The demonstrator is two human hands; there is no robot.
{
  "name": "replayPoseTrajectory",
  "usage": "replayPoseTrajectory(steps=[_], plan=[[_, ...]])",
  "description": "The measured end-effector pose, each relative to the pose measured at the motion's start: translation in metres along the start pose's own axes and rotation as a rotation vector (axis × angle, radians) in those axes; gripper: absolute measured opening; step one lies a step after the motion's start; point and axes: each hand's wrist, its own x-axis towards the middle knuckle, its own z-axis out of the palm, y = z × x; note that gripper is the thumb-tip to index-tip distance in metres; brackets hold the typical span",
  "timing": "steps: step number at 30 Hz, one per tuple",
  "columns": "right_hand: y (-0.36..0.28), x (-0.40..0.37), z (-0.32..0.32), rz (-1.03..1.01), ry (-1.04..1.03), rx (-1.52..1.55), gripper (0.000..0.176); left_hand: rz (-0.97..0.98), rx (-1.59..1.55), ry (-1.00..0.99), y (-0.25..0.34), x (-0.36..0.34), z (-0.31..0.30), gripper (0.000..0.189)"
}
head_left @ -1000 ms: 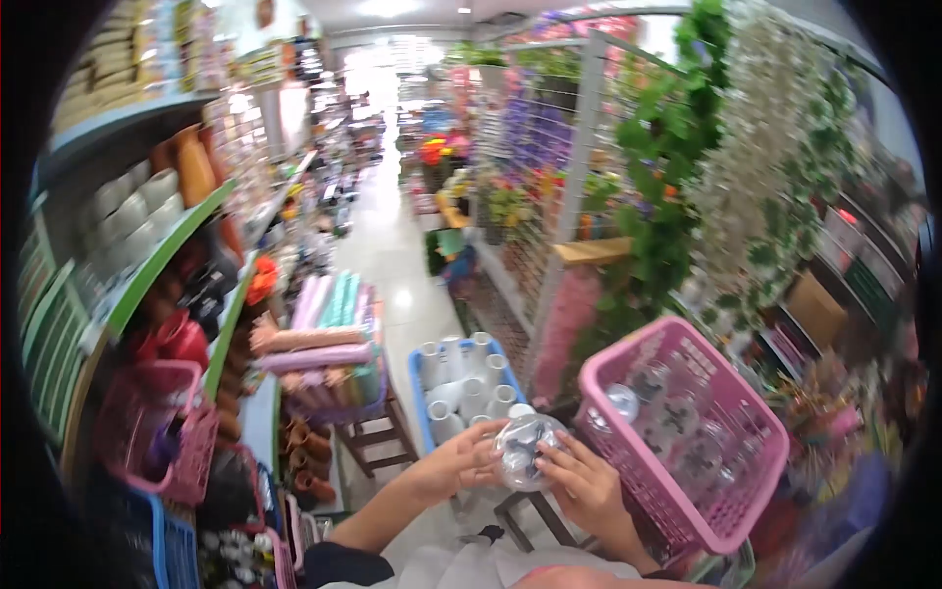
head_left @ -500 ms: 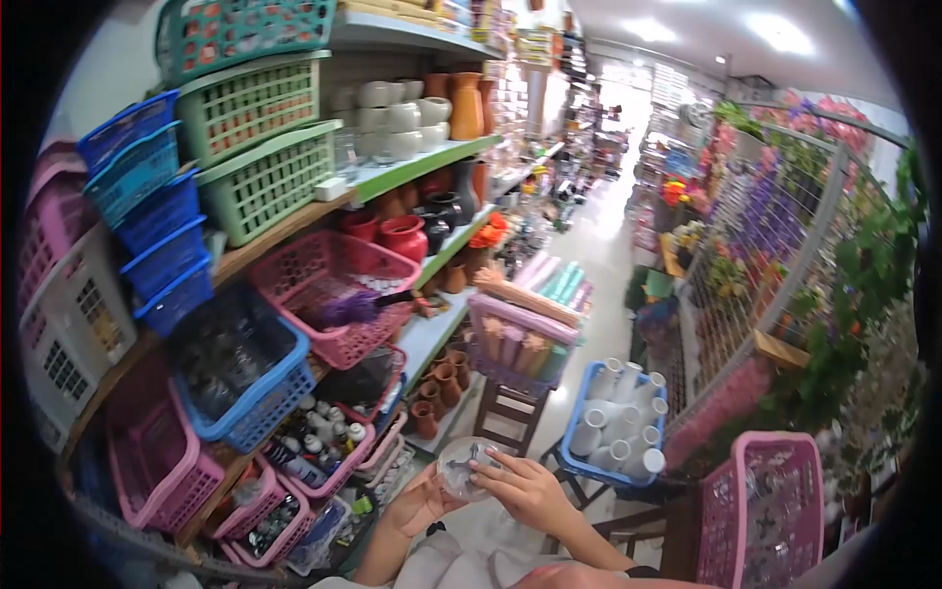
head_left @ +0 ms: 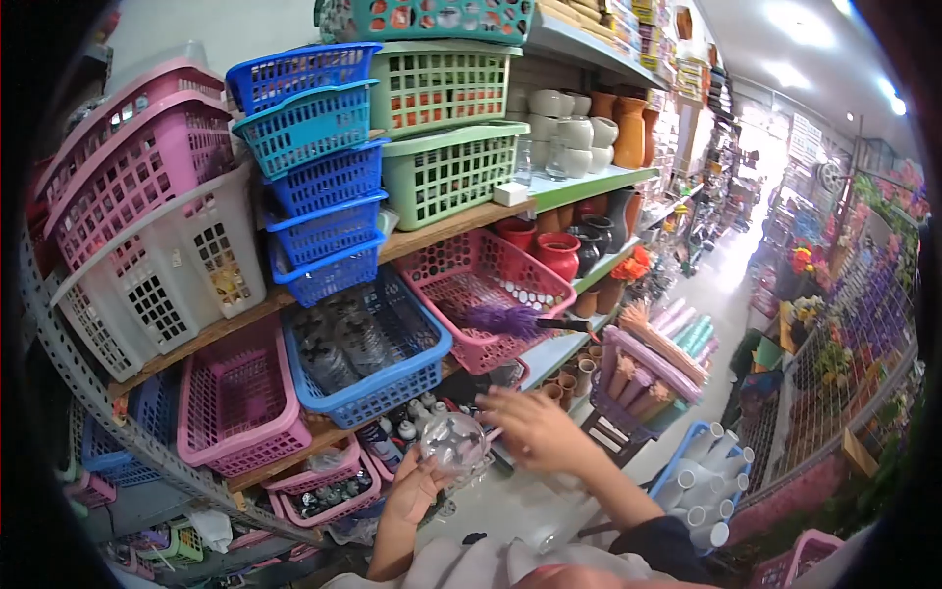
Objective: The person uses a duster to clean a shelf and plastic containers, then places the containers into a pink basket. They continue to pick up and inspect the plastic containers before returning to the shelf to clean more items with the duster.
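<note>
A clear, round glass or plastic vessel (head_left: 456,445) is held low in the middle of the view. My left hand (head_left: 417,486) grips it from its left side, with the fingers around its lower edge. Just above and to the right of the vessel is my right hand (head_left: 540,432), its fingers spread and nothing visible in them. Behind both hands are a pink basket of bottles (head_left: 402,432) and, higher up, a blue basket (head_left: 392,393) with clear wrapped items.
Stacked blue baskets (head_left: 329,177) and green baskets (head_left: 451,177) stand on the shelf. A pink basket (head_left: 481,344) holds a purple duster (head_left: 505,320). To the right are a crate of rolls (head_left: 628,393) and a blue crate of white tubes (head_left: 702,481).
The view has turned left, so the shelves sit further right. My right hand has come off the vessel and opened, while my left hand still holds it.
</note>
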Motion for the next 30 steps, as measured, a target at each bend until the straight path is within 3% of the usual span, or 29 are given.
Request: replayPoseTrajectory(steps=[4,6,8,10,12,16,18,20,22,28,30], plan=[[0.053,0.059,-0.002,0.011,0.152,-0.247,0.044,0.057,0.0,0.052,0.017,0.019,-0.023,0.04],[0.076,0.081,0.001,0.101,0.107,-0.419,0.044,0.083,0.023,0.074,0.026,0.027,-0.026,0.043],[0.115,0.096,0.026,0.243,0.046,-0.528,0.047,0.098,0.059,0.042,0.034,0.031,-0.031,0.05],[0.135,0.115,0.028,0.47,-0.287,-0.506,0.05,0.086,0.052,0.088,0.043,0.034,-0.031,0.047],[0.169,0.124,0.046,0.559,-0.35,-0.439,0.049,0.127,0.053,0.101,0.045,0.037,-0.04,0.048],[0.186,0.132,0.046,0.596,-0.472,-0.486,0.05,0.137,0.043,0.117,0.048,0.037,-0.05,0.048],[0.199,0.128,0.043,0.504,-0.465,-0.49,0.049,0.142,0.01,0.111,0.049,0.038,-0.05,0.047],[0.188,0.12,0.026,0.527,-0.393,-0.555,0.045,0.148,0.011,0.114,0.048,0.038,-0.048,0.047],[0.181,0.097,0.004,0.47,-0.17,-0.572,0.03,0.155,0.012,0.114,0.047,0.038,-0.049,0.047],[0.098,-0.003,-0.043,0.644,0.091,-0.289,0.044,0.148,-0.042,0.178,0.032,0.033,-0.045,0.047],[0.085,-0.041,-0.027,0.585,0.131,-0.164,0.049,0.175,-0.078,0.18,0.021,0.035,-0.045,0.045]])
